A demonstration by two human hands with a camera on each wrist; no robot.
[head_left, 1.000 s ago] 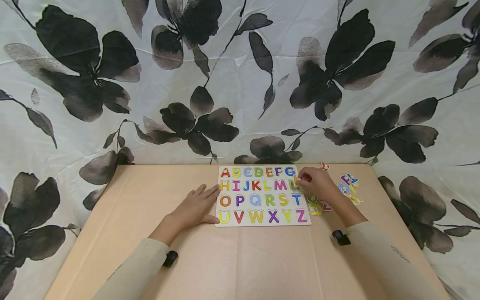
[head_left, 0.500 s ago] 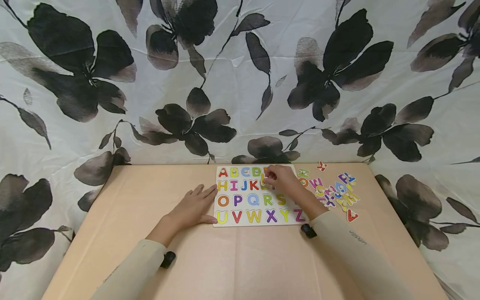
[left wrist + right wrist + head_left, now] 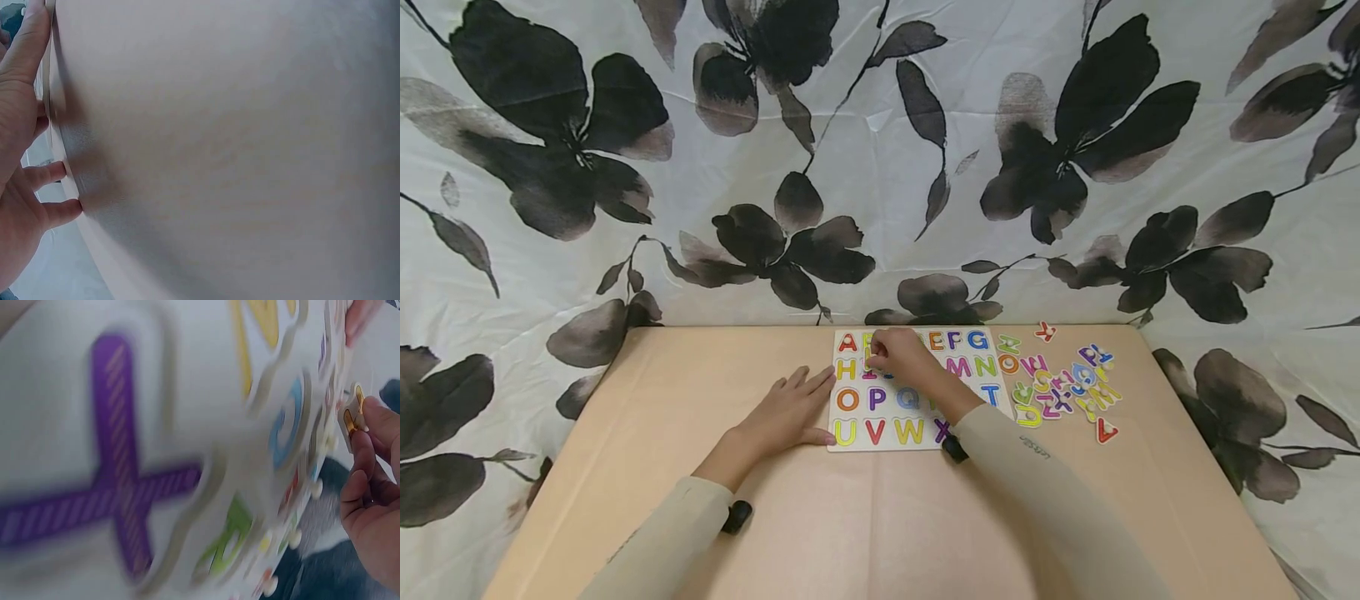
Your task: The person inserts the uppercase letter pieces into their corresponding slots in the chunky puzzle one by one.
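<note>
A white alphabet board [image 3: 891, 417] with rows of coloured letters lies at the far side of the table. My left hand [image 3: 782, 410] rests beside its left edge, fingers extended and fingertips against the board. In the left wrist view the left hand [image 3: 19, 156] appears only at the left border. Over the upper left of the board, my right hand [image 3: 906, 354] covers several letters in the top two rows. Its thumb and fingers pinch a small yellow letter piece [image 3: 350, 425] by its peg, clear of the board; which letter it is I cannot tell.
Loose coloured letter pieces [image 3: 1063, 390] lie in a scattered group right of the board. A red V piece [image 3: 1106, 431] lies nearest the front. The tan table [image 3: 820, 517] ends at a floral cloth [image 3: 880, 208] behind.
My right hand has travelled left across the board, from the right edge near N to the upper left, carrying the yellow letter piece. The left hand has stayed at the left edge.
</note>
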